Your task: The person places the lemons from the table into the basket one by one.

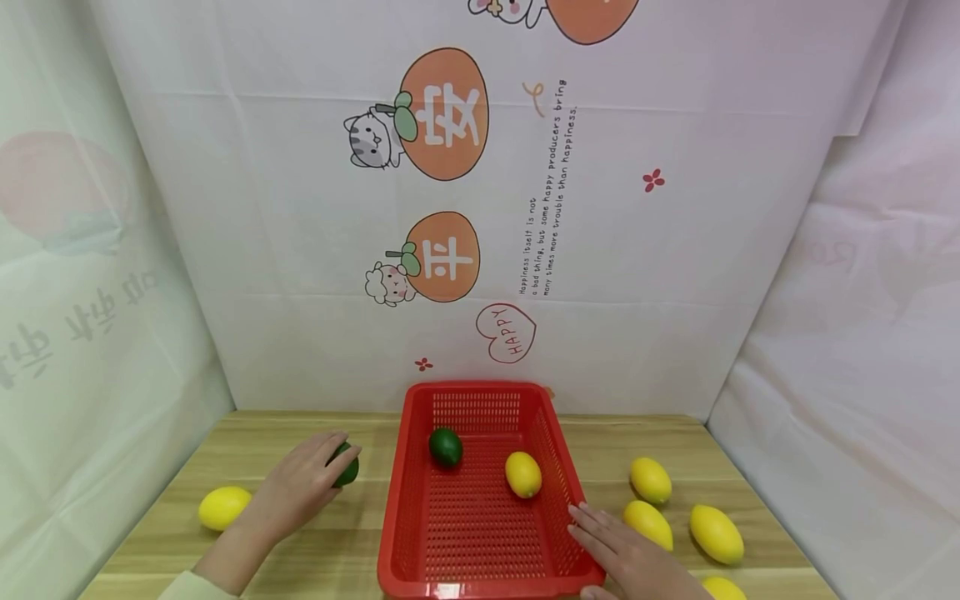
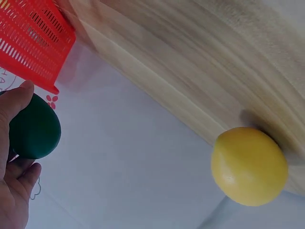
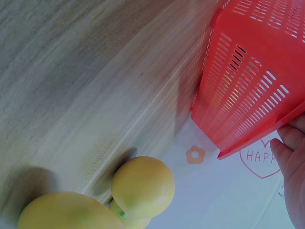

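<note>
My left hand (image 1: 303,483) holds a dark green lime (image 1: 346,465) over the wooden table, left of the red plastic basket. Up close in the left wrist view, thumb and fingers curl around that lime (image 2: 35,126). Inside the basket (image 1: 395,500) lie a second green lime (image 1: 446,447), toward the back left, and a yellow lemon (image 1: 523,475), toward the right. My right hand (image 1: 637,554) rests its fairly straight fingers on the basket's right rim. The right wrist view has its fingertips (image 3: 281,150) touching the rim of the basket (image 3: 238,90).
One lemon (image 1: 225,508) sits on the table (image 1: 352,533) left of my left forearm. Several lemons, among them one at the back (image 1: 650,481) and one farther right (image 1: 716,534), lie close to my right hand. White printed cloth (image 1: 300,250) hangs behind and at both sides.
</note>
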`<action>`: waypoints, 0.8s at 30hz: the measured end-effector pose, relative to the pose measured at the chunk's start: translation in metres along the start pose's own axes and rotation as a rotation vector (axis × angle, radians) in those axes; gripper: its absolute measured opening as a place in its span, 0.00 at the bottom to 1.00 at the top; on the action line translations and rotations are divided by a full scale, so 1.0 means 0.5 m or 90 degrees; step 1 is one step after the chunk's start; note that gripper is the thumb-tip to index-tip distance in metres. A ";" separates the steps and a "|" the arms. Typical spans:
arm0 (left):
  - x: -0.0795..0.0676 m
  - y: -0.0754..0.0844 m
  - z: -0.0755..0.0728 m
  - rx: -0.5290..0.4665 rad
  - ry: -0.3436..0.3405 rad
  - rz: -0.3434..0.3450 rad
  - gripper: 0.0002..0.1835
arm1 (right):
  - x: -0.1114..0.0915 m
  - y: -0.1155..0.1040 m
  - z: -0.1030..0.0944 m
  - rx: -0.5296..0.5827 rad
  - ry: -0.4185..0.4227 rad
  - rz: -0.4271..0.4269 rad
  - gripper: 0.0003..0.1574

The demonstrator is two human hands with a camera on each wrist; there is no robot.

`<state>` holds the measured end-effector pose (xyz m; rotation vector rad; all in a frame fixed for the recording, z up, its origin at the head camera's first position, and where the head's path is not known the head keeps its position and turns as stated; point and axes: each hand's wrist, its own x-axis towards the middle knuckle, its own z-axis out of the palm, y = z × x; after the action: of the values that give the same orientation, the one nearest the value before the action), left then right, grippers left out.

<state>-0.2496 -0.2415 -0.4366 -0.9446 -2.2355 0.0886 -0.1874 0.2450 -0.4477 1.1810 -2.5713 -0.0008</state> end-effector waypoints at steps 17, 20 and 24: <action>0.060 0.022 -0.031 0.004 0.039 0.048 0.39 | -0.002 -0.002 -0.005 0.006 -0.021 0.017 0.40; 0.071 0.028 -0.035 0.002 0.049 0.059 0.39 | -0.002 -0.002 -0.004 0.005 -0.017 0.015 0.39; 0.084 0.035 -0.036 -0.010 0.065 0.075 0.39 | -0.001 -0.002 -0.004 0.017 -0.024 0.020 0.40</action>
<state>-0.2484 -0.2047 -0.4045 -1.0654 -2.0897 0.0744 -0.1858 0.2449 -0.4463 1.1616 -2.6299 0.0195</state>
